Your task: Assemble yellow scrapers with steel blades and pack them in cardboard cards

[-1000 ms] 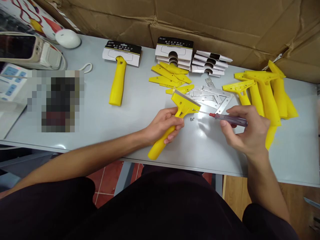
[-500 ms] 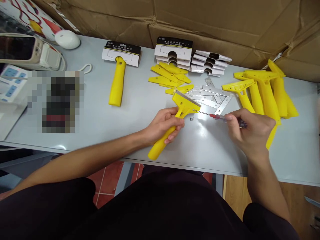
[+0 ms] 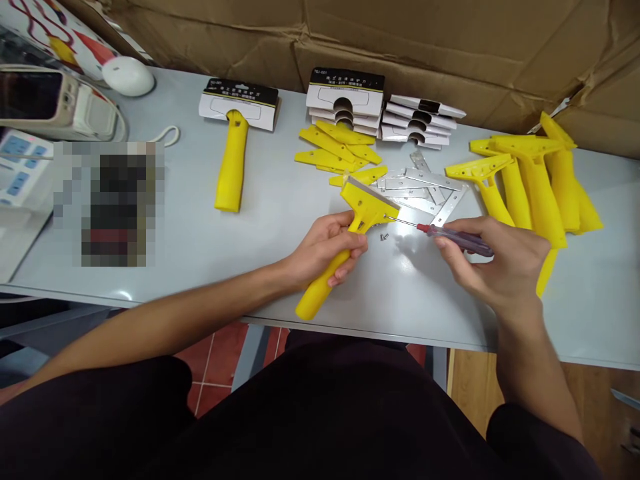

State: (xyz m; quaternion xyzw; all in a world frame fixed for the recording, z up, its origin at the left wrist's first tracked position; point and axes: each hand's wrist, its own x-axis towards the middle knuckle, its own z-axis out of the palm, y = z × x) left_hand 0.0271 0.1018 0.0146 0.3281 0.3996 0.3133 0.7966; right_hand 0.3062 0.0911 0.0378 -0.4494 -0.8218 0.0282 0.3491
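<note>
A: Main item?
B: Yellow scraper (image 3: 371,205), qty 1. Loc.: in L hand (image 3: 334,245), over table (image 3: 280,230) nr front edge; head up, handle slanting down-left. Metal strip along head's upper edge.

A: Tool?
B: Screwdriver (image 3: 461,241), purple handle, red collar. Tip at small fixing pt. nr head's R corner; seating too small to tell.

A: Tips for good work there?
B: My view: shaft looks shallow to head face; raise handle till more in line w/ screw axis, seat tip fully, then turn w/ light, even push. Slip risk twd. exposed edge, so L thumb is best well off it. Brace head vs. twist; ease off once snug, as plastic may strip.

A: Hand poses?
B: L: closed round scraper neck, thumb on top, forearm in from lower left. R hand (image 3: 513,263): thumb + fingers pinching screwdriver handle, wrist bent inward, forearm rising from lower right.

A: Surrounds?
B: Loose screws (image 3: 384,237), just beside head. Beyond: metal blades (image 3: 425,179), yellow plates (image 3: 325,143), header cards (image 3: 345,93). Far R: yellow handles (image 3: 543,177), piled. Left: carded scraper (image 3: 231,167).
</note>
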